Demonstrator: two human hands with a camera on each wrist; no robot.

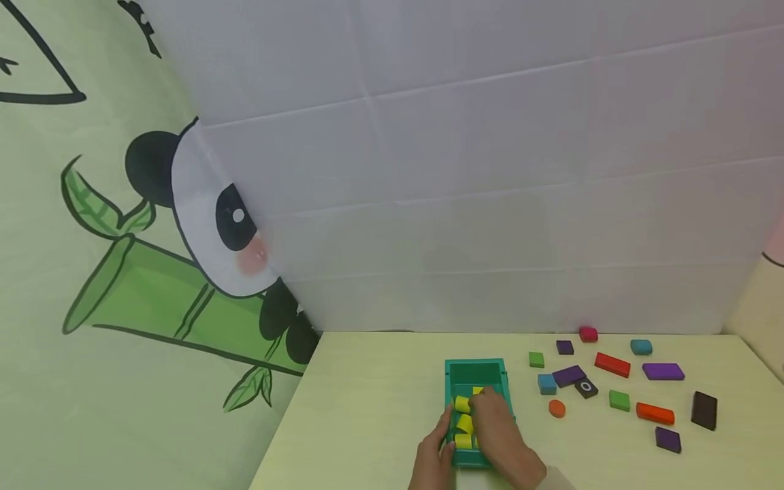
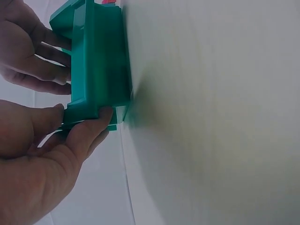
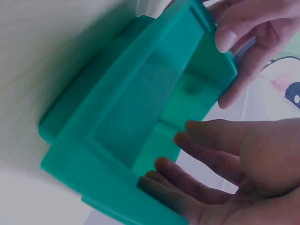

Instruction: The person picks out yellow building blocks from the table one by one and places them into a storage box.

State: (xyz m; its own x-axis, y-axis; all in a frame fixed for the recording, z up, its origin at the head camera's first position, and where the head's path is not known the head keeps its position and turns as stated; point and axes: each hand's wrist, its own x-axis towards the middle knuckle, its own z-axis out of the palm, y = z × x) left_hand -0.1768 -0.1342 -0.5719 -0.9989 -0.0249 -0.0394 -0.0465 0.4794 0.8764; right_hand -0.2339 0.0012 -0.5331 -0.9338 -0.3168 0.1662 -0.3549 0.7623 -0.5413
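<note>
A green plastic bin (image 1: 471,460) stands on the table, with several yellow blocks (image 1: 463,441) inside, some with curved tops. My left hand (image 1: 433,454) grips the bin's near left side; in the left wrist view, the thumb and fingers of this left hand (image 2: 56,159) pinch the rim at a corner. Over the bin's right side reaches my right hand (image 1: 499,429), its fingertips down among the yellow blocks. In the right wrist view, the right hand's fingers (image 3: 213,154) dip loosely past the rim, and no block shows between them.
Right of the bin lie scattered blocks, among them a blue cube (image 1: 547,384), an orange disc (image 1: 557,408), a red bar (image 1: 612,365), a purple block (image 1: 663,371) and a black block (image 1: 704,410). A white sheet (image 1: 478,170) hangs behind the table; a panda-print cloth (image 1: 122,381) hangs at left.
</note>
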